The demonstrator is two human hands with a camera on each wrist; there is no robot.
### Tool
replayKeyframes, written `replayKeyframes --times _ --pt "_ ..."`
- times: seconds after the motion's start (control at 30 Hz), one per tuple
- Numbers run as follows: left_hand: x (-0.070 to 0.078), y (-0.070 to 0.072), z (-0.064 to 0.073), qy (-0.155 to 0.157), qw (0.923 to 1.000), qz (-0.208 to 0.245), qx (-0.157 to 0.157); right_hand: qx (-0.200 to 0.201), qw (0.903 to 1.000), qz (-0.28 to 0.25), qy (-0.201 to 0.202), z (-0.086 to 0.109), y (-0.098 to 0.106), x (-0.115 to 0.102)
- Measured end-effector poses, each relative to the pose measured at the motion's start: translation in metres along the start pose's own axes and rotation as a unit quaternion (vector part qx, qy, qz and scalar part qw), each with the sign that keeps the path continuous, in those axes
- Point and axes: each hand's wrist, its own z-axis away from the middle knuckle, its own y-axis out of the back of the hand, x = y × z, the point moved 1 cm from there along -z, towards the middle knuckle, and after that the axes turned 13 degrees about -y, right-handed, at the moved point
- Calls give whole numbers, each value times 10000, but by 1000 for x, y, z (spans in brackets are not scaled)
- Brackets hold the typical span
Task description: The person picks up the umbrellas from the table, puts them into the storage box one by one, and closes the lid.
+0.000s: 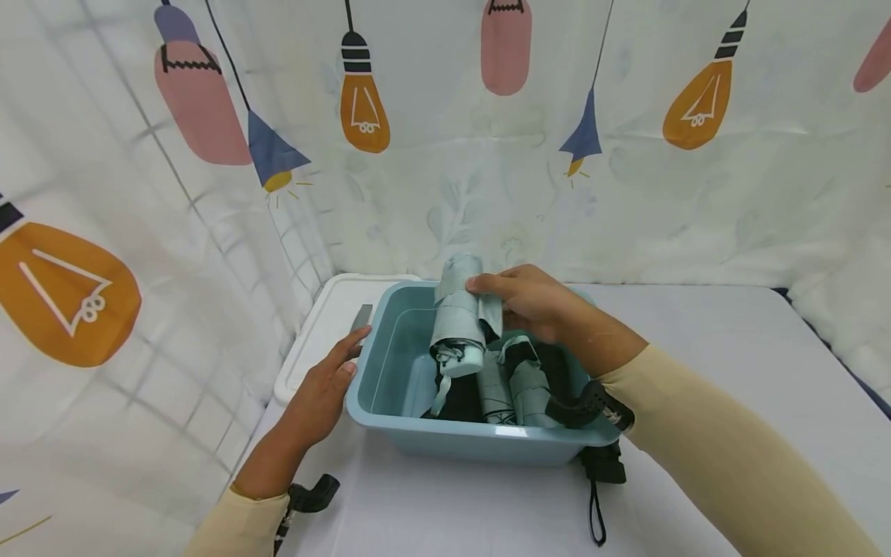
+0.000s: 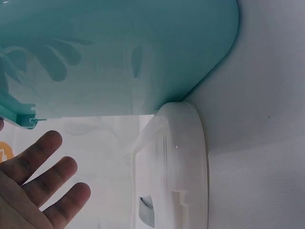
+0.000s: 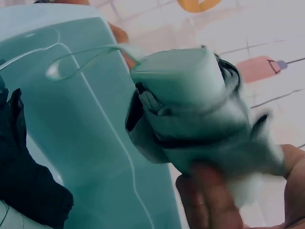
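Observation:
My right hand [image 1: 532, 298] grips a pale green folded umbrella [image 1: 459, 317] above a blue-green plastic bin [image 1: 397, 422]. Its pale handle end points down, and a thin wrist strap hangs from it. In the right wrist view the umbrella [image 3: 190, 105] is partly blurred, with loose fabric flaps around it. Inside the bin lie more folded umbrellas, pale green ones [image 1: 532, 391] and dark ones [image 3: 28, 171]. At the bin's left rim is my left hand [image 1: 323, 394], fingers extended with the tips at the rim; the left wrist view shows several spread fingers [image 2: 52, 167] beside the bin wall.
A white lid [image 1: 334, 309] with a grey latch lies flat behind and left of the bin. A black folded umbrella [image 1: 604, 464] with a strap loop lies by the bin's front right corner. Printed curtains [image 1: 431, 201] hang behind and on the left of the white-covered table [image 1: 710, 356].

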Motion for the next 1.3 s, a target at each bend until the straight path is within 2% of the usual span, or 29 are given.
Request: replayKeyframes --times 0.2,0.5,0.97,1.3 --pt "-2 0 1 -8 10000 66 13 -216 9989 -416 43 -1 -6 2" --pt "-3 -2 1 81 9999 85 2 6 9999 -136 55 8 0 4" --pt "-1 0 0 63 10000 -1 -36 -189 9993 278 177 22 25 9" --pt "-2 0 -1 58 10000 -11 -37 157 9970 705 288 37 42 15"
